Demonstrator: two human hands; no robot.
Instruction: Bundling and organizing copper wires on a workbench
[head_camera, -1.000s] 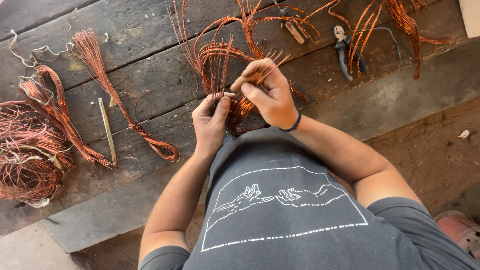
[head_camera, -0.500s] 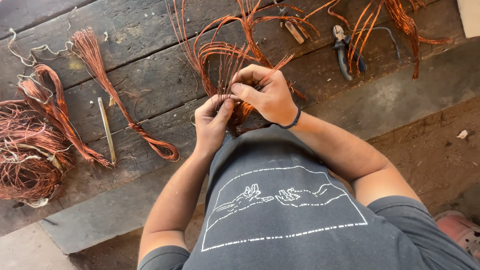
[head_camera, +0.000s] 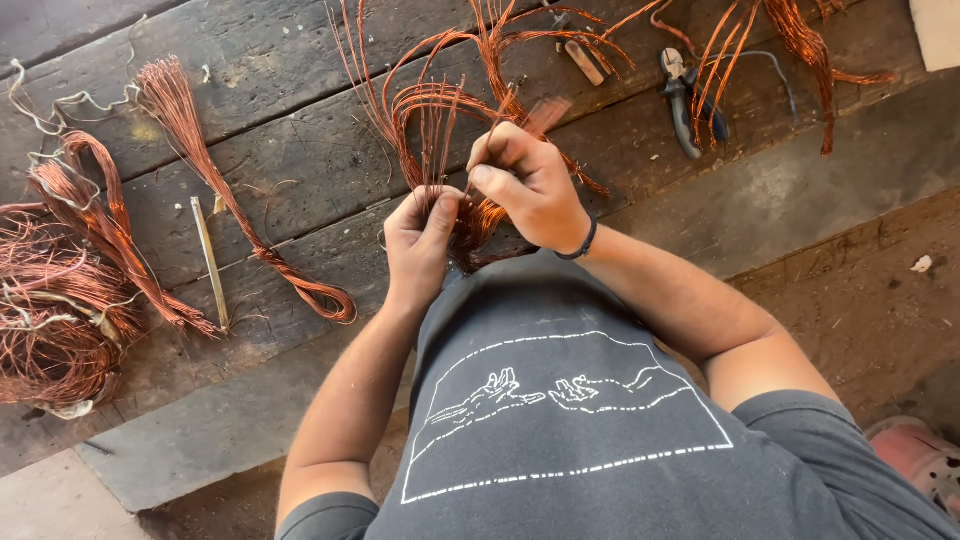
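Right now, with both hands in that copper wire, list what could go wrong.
1. The loose strand ends fan up toward the person and might prick skin as the right hand pulls.
2. The left hand pinches the bundle bare, so thin wire could cut fingers.
3. Pliers lie near trailing strands; a snag could drag them.

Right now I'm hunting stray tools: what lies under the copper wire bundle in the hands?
Under the copper wire bundle only dark wooden planks show; both hands hide its lower end.
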